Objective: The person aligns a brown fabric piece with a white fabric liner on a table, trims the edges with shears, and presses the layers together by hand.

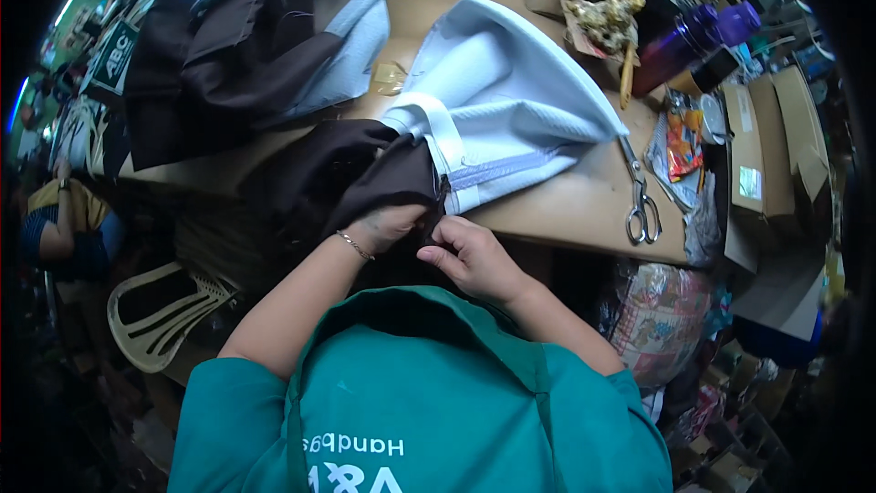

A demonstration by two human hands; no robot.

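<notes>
Right at the table's near edge, my left hand [388,226] is closed on the dark brown fabric [392,173], its fingertips partly hidden by the cloth. Close beside it, my right hand [470,254] pinches the edge of the same fabric between thumb and fingers. This brown cloth joins a light blue, textured fabric piece [502,73] that spreads over the table away from me. Across the join runs a white strip [440,123], and a lavender band [520,167] lies along the blue part. Metal scissors [641,210] rest to the right, their blades touching the blue fabric's corner.
A pile of brown and blue fabric [237,55] covers the table's far left. At the right stand a purple bottle [680,50], an orange packet [684,141] and an open cardboard box [762,146]. A plastic chair [164,319] is at lower left; another person [68,219] sits beyond.
</notes>
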